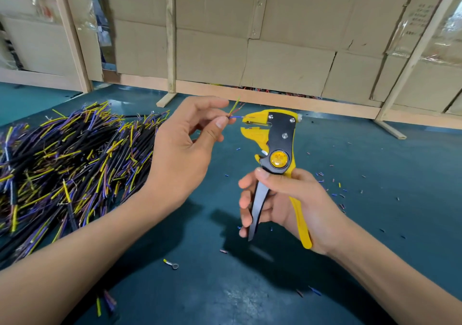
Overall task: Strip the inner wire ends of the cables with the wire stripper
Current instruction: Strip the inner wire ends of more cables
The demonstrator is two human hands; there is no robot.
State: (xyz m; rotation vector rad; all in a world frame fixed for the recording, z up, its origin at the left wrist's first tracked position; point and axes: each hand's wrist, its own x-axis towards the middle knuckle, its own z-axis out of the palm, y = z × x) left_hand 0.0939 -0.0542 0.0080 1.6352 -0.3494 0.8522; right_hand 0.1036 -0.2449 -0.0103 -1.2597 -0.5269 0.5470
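— What lies nearest the camera?

— Two bare forearms reach in over a dark teal work surface [375,149]; a small ring terminal [172,264] lies between them, and bits of cut insulation [332,189] dot the surface to the right.

— And the right hand?

— The right hand [287,207] grasps the yellow-and-black wire stripper [272,149] upright, fingers curled round the black handle, palm against the yellow one, thumb near the pivot.

— The left?

— The left hand [182,147], palm turned toward the viewer, pinches a cable end between thumb and forefinger. Its blue inner wire [236,116] runs sideways into the stripper's head; the green-yellow wire [235,104] and a brown one splay upward.

— Farther off?

— A pile of black cables [62,164] spreads at left. Cardboard panels [275,37] on wooden framing close the background.
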